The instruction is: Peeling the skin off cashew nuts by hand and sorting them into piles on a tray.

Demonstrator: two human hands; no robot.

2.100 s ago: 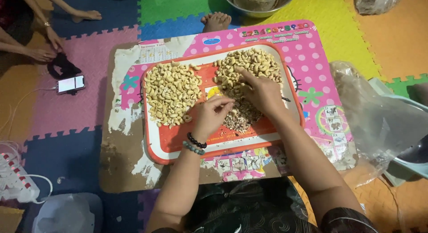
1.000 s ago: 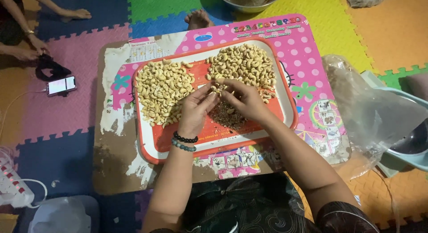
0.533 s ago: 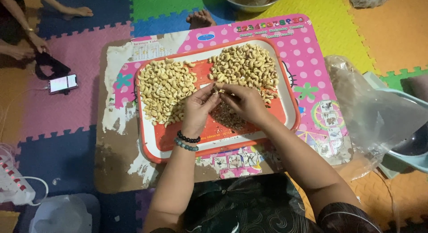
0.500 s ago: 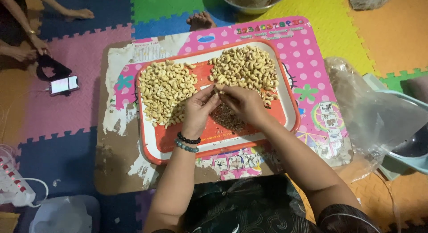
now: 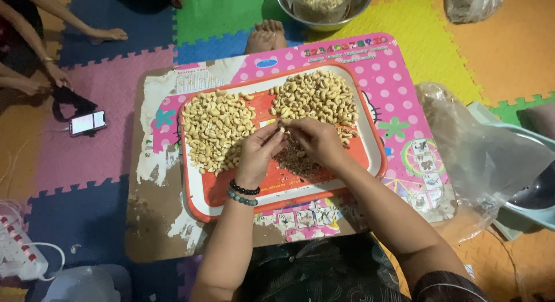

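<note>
A: Hands? Nut?
B: Left hand (image 5: 258,154) and right hand (image 5: 315,141) — both grips pinch 1 pale cashew nut (image 5: 281,127) over the orange plastic tray (image 5: 231,189).
A: Progress?
B: 2 heaps — roughly half sorted, I'd judge.

A smartphone with a lit screen (image 5: 88,123) lies on the pink foam floor mat (image 5: 87,146), a black strap (image 5: 68,98) just beside it. A round steel bowl (image 5: 321,6) sits on the yellow mat beyond the tabletop, near a bare foot (image 5: 265,37). A crumpled clear plastic bag (image 5: 480,152) lies to the right, over a pale blue plastic tub (image 5: 523,212). A white power strip (image 5: 17,247) rests at the lower left.
</note>
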